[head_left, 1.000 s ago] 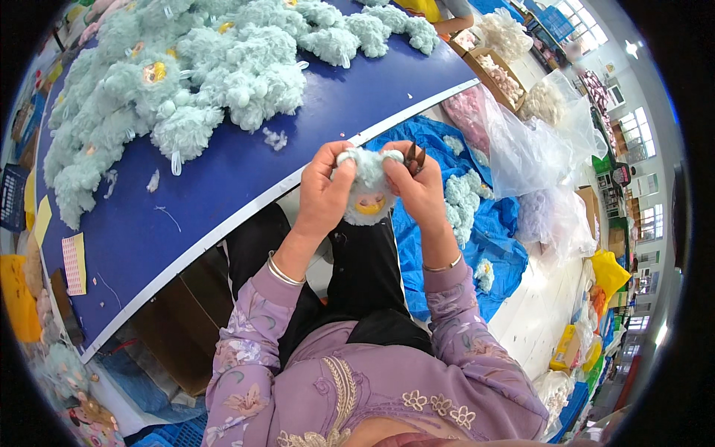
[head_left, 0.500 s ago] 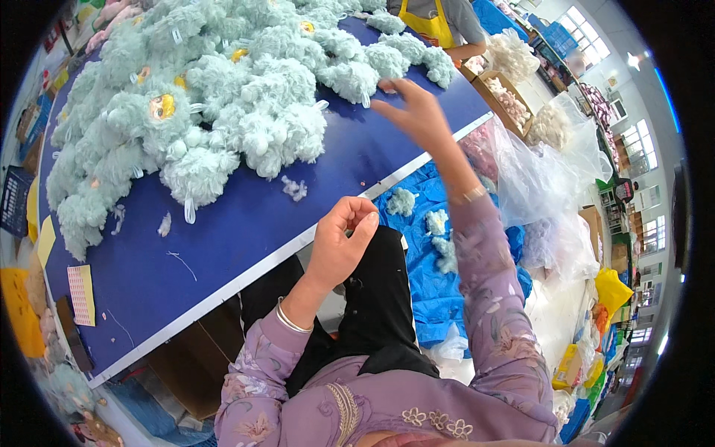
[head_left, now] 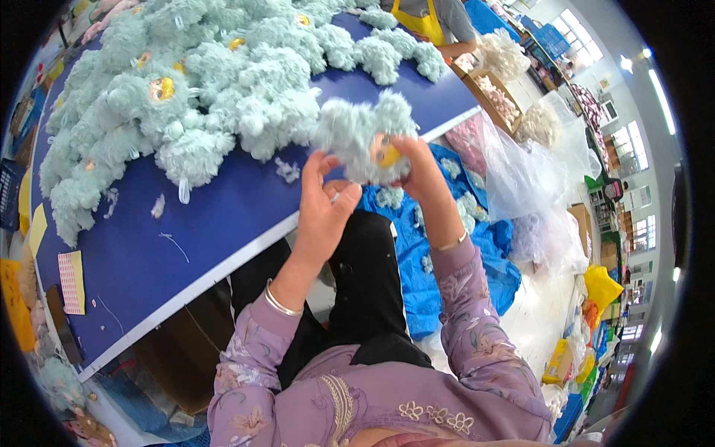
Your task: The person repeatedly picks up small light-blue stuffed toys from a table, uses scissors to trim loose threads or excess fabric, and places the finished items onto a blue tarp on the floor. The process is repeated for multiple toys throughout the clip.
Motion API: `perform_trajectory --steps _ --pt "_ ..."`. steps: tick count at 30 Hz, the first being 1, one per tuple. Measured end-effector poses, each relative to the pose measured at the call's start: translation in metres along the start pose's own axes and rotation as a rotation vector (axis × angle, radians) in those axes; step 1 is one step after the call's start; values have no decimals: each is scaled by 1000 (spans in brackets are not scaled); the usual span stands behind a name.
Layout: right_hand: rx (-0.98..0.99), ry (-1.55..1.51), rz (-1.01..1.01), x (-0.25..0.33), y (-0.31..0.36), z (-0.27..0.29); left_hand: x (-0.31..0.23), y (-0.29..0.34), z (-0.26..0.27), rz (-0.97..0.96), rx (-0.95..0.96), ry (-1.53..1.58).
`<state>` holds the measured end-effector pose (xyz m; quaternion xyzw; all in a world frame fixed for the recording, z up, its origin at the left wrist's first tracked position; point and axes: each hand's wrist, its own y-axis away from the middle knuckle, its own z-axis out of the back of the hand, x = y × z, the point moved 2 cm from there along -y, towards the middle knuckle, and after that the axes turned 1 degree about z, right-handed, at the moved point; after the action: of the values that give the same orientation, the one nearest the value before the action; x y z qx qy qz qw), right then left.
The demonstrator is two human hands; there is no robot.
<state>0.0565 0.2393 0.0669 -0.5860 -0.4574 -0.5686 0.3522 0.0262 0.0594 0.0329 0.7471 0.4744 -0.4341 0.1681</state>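
In front of my chest, a pale blue-green fluffy plush toy [head_left: 346, 138] with a yellow-and-beige face patch is up off the table. My right hand [head_left: 419, 164] is closed round its right side, thumb and fingers beside the face. At the toy's lower left, my left hand [head_left: 325, 205] has curled fingers close against the fur. A small whitish bit shows between its thumb and fingers, too small to name. Similar plush toys [head_left: 246, 89] lie heaped over the far left of the blue table [head_left: 223, 223], several with white loops sticking out.
Fluff and thread scraps lie on the table, along with a printed sticker sheet [head_left: 71, 283]. To the right, a blue sheet [head_left: 424, 298] holds several fluffy pieces, with clear plastic bags [head_left: 521, 164] beyond. A person in a yellow apron [head_left: 418, 20] is at the far edge.
My right hand has come back from the table's far right edge with a plush toy in it. My left hand has moved slightly left and up to meet the toy.
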Motion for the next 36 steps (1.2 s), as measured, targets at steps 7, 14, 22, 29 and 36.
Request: perform_trajectory --steps 7,14,22,29,36 --pt "-175 105 343 -22 67 -10 12 14 -14 20 92 -45" --pt "-405 56 349 -25 85 -12 32 28 -23 164 230 -47" --pt "54 725 450 23 90 -9 15 28 -23 584 591 -318" --pt "81 -123 -197 -29 85 -2 42 57 -20 298 626 -216" --pt "-77 -175 11 -43 92 8 39 47 -19 296 573 -317"
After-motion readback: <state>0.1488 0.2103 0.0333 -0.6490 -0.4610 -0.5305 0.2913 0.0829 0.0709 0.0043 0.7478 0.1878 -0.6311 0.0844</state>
